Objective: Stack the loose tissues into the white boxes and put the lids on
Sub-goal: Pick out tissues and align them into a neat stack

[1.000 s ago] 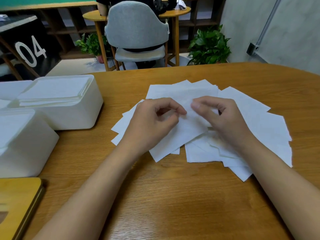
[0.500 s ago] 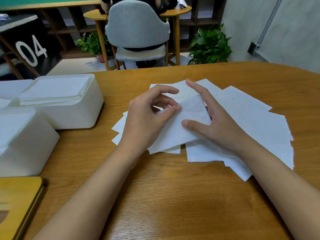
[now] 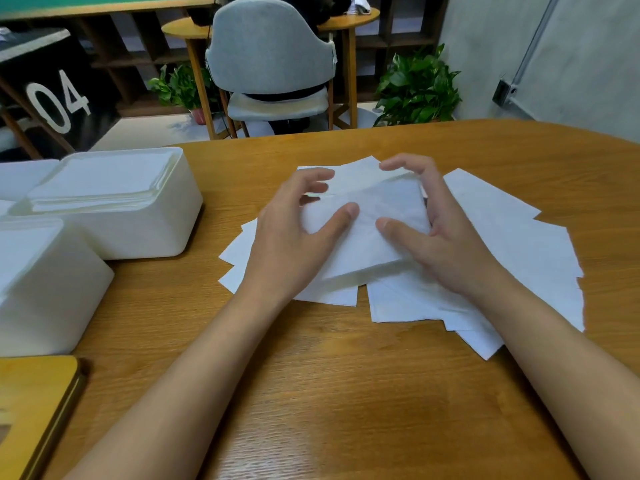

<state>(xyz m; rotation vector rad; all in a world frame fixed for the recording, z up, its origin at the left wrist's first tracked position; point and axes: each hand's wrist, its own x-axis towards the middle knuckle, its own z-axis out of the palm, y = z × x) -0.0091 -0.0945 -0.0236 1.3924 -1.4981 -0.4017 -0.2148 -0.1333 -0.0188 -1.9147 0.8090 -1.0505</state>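
Observation:
Several loose white tissues [image 3: 519, 244] lie fanned out on the wooden table [image 3: 346, 393]. On top of them, at the middle, sits a folded tissue [image 3: 370, 237]. My left hand [image 3: 291, 237] grips its left side, thumb on top and fingers curled over the far edge. My right hand [image 3: 446, 244] grips its right side the same way. A white box [image 3: 138, 233] holding a flat stack of tissues stands at the left. A second white box [image 3: 52, 306] stands nearer, at the left edge.
A wooden lid [image 3: 34, 403] lies at the bottom left corner. Beyond the table's far edge stand a grey chair [image 3: 270, 53], a small round table and two potted plants [image 3: 415, 88]. Bare wood lies in front of the tissues.
Both hands have moved from pinching at the tissue's middle to spreading around its sides; their fingers now curl over its far edges while the thumbs press on top.

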